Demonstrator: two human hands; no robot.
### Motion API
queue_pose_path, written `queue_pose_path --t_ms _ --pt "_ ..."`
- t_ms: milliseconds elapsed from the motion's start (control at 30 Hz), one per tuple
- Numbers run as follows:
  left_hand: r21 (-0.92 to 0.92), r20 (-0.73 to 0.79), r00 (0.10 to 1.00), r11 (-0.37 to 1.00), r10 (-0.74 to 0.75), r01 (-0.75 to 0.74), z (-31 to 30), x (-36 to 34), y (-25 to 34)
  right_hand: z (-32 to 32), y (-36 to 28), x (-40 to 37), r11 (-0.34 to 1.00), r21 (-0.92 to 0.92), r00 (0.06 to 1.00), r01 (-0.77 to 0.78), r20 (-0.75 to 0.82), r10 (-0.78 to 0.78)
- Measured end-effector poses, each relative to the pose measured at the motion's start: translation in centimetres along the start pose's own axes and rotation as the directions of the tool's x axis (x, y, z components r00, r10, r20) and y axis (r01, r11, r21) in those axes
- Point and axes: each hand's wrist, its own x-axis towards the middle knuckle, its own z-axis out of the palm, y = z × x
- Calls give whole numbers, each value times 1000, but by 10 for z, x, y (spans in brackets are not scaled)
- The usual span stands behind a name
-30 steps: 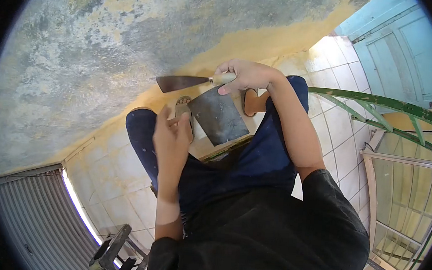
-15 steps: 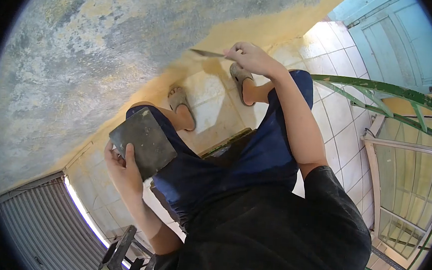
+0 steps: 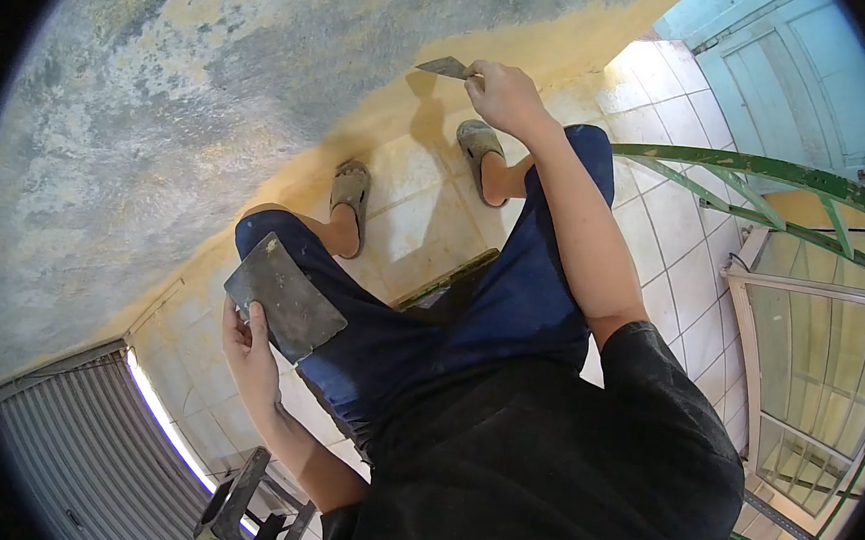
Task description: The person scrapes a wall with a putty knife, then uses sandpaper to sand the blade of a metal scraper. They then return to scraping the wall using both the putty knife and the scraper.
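My left hand (image 3: 249,352) grips a dark, flat rectangular board (image 3: 286,298) from below, its thumb lying on the top face. The board is held over my left knee and carries a small pale smear near its far corner. In my right hand (image 3: 505,96) is a putty knife (image 3: 443,67) with a thin grey blade pointing left toward the wall. The blade is close to the yellow lower part of the wall (image 3: 363,115); whether it touches cannot be made out. My fingers hide the knife's handle.
Patchy grey plaster (image 3: 161,131) covers the upper wall. White tiles (image 3: 406,218) run under my clog-covered feet. To the right stand a green metal frame (image 3: 760,171) and a glazed cabinet (image 3: 809,337), with a blue door (image 3: 816,86) beyond. A dark stool (image 3: 236,502) and ribbed shutter (image 3: 99,447) are at lower left.
My right hand and the putty knife have moved slightly up and right, and the blade is sharper in view. The board has tilted and come down a little with my left hand.
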Motion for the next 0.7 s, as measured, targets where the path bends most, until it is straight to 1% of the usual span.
queue_pose_path --t_ms 33,100,167,200,233,267,300,367,400,467,500,567,600,633,700 --pt "2 -13 1000 1000 13 -13 2 0 3 3 -1 1 1000 0 999 27 -47 -27" --pt "6 -22 999 1000 26 -26 8 1 8 6 -7 3 1000 -4 997 0 -73 0" --pt "298 -241 970 948 -38 111 11 3 9 9 -11 4 1000 -12 995 -28 -94 27" --pt "298 -239 970 948 -39 112 13 6 7 11 -13 4 999 -31 990 -27 -137 23" --pt "422 -321 938 907 134 15 16 11 3 12 -15 5 998 -49 984 -27 -180 17" --pt "546 -373 875 836 309 -63 19 17 1 12 -19 5 998 -50 984 -29 -178 20" --pt "545 -371 876 836 308 -63 27 20 11 11 -22 5 998 -52 982 -44 -183 34" --pt "580 -364 779 779 510 -239 49 23 41 11 -27 7 997 -57 981 -60 -189 48" --pt "577 -364 780 781 509 -239 63 25 59 13 -28 8 996 -54 976 -65 -210 52" --pt "790 -173 664 505 727 -347 89 32 89 16 -29 12 996 -51 972 -67 -228 53" --pt "790 -175 666 507 725 -344 96 37 94 18 -29 13 996 -67 968 -65 -247 47" --pt "837 57 799 408 599 -365 107 49 101 19 -30 17 995 -82 964 -57 -265 34" --pt "834 127 741 333 659 -439 112 56 94 19 -32 17 996 -64 960 -62 -276 42" --pt "835 126 739 332 662 -440 119 62 90 18 -32 19 997 -46 956 -69 -290 53" --pt "784 272 737 302 619 -543 134 69 89 19 -31 23 995 -57 956 -83 -285 64"
